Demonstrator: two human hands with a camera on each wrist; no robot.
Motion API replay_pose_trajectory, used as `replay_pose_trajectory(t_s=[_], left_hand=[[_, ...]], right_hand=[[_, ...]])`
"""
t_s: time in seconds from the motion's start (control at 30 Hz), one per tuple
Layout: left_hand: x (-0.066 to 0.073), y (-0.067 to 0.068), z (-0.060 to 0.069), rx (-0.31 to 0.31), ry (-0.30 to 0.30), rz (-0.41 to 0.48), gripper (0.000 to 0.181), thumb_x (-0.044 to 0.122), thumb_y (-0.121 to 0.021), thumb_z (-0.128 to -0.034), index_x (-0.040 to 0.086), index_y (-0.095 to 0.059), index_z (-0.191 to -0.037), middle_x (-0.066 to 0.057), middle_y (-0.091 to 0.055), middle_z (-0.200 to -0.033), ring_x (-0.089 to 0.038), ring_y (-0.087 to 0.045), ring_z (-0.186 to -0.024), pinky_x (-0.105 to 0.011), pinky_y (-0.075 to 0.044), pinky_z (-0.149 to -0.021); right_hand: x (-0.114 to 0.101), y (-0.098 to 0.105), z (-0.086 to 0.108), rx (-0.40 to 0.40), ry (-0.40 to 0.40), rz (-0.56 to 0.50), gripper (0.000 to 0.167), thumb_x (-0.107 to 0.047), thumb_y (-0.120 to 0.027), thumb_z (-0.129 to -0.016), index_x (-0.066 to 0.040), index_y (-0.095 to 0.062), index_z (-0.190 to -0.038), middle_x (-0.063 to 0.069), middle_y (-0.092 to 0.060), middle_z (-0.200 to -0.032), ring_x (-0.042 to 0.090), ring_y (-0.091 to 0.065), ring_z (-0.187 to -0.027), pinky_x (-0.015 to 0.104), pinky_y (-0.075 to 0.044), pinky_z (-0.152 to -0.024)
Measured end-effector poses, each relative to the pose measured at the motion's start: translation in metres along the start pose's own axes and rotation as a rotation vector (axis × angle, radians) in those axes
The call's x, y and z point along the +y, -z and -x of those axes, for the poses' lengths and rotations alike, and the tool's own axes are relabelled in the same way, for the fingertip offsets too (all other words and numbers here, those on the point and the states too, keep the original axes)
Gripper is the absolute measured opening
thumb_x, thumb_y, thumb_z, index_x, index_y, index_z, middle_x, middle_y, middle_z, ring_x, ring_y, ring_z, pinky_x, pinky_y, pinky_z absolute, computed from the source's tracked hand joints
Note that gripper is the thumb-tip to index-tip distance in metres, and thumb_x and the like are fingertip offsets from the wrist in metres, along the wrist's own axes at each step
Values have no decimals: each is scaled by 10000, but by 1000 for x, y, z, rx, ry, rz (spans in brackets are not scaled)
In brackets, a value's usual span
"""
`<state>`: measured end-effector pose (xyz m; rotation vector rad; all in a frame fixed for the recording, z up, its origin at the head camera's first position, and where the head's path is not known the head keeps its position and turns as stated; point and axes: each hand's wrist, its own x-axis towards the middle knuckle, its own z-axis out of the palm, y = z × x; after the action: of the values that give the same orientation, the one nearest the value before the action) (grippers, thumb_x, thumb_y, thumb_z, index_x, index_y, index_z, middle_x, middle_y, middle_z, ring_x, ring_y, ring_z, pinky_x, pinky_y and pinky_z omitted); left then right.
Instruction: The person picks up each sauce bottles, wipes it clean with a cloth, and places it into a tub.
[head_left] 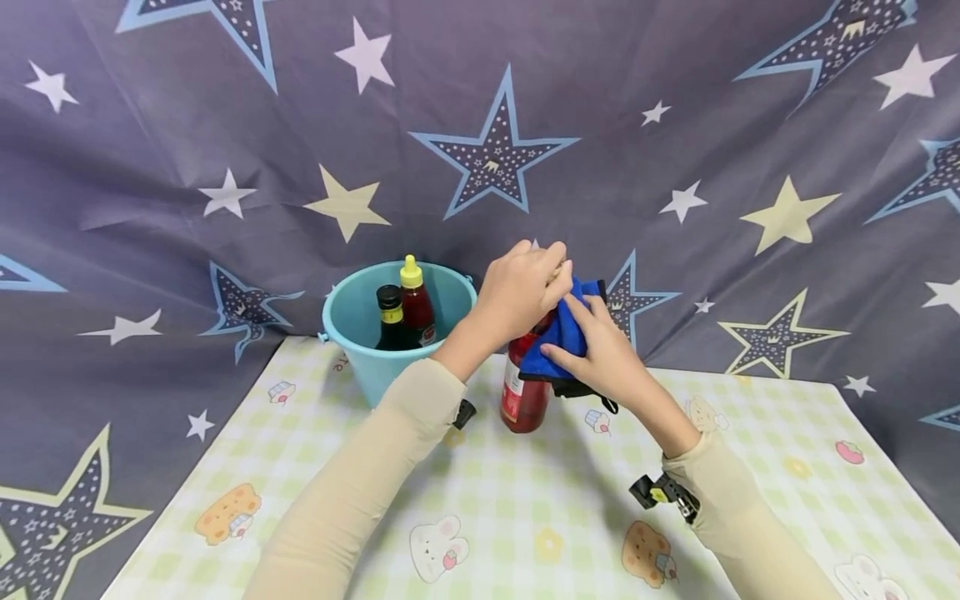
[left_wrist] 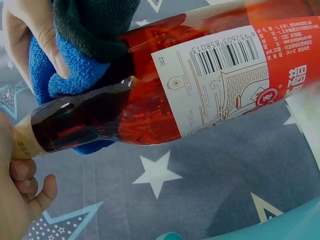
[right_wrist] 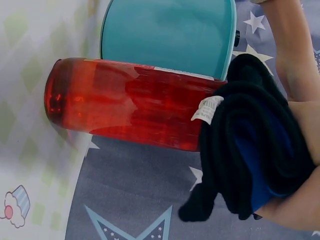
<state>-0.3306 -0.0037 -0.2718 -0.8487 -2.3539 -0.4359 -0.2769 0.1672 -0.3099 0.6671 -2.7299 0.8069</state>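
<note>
A glass bottle of red vinegar [head_left: 525, 407] with a red and white label [left_wrist: 215, 75] is held at the table's back edge. My left hand [head_left: 516, 290] grips it at the top of its neck, its fingers curled around the pale cap [left_wrist: 26, 139]. From the right, my right hand [head_left: 611, 358] holds a folded blue cloth [head_left: 562, 337] with dark edging against the bottle's neck and shoulder. In the right wrist view, the cloth [right_wrist: 250, 145] hides the bottle's upper part. Whether the base touches the table I cannot tell.
To the left stands a light blue bucket [head_left: 360, 358]. Inside it are a dark bottle with a black cap [head_left: 390, 317] and a red sauce bottle with a yellow top [head_left: 416, 304]. A checked tablecloth [head_left: 495, 517] covers the table, and a star-patterned curtain [head_left: 600, 100] hangs behind.
</note>
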Motion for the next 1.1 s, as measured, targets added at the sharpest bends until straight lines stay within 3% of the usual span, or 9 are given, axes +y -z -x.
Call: replay_pose_trajectory(t_s=[0.27, 0.53, 0.77, 1.1], left_hand=[[1, -2, 1, 17, -3, 12, 238, 305, -437, -1082, 123, -570, -1004, 0, -565, -661, -199, -505, -721, -286, -463, -568], [0, -5, 3, 13, -2, 12, 233, 306, -441, -1079, 124, -567, -1005, 4, -562, -657, -191, -500, -712, -263, -460, -553], [-1, -4, 1, 55, -23, 7, 231, 292, -451, -1073, 115, -563, -974, -2, -557, -643, -198, -492, -689, -263, -449, -535], [0, -2, 2, 36, -1, 21, 237, 311, -450, -1066, 127, -568, -973, 13, -570, -650, -180, -501, -699, -251, -472, -556]], right_hand=[[3, -1, 3, -5, 14, 24, 814, -297, -728, -949, -16, -304, -1585, 294, -405, -1434, 425, -554, -1139, 578, -506, -936], [4, -5, 9, -43, 30, 80, 822, -318, -680, -984, -13, -235, -1604, 326, -369, -1475, 457, -548, -1227, 598, -492, -1010], [8, -7, 11, -59, 32, 95, 817, -320, -670, -991, -45, -222, -1615, 317, -393, -1441, 429, -549, -1179, 579, -493, -989], [13, -14, 20, -114, 6, 83, 802, -305, -638, -1010, -27, -194, -1617, 339, -355, -1460, 464, -541, -1219, 601, -481, -1020]])
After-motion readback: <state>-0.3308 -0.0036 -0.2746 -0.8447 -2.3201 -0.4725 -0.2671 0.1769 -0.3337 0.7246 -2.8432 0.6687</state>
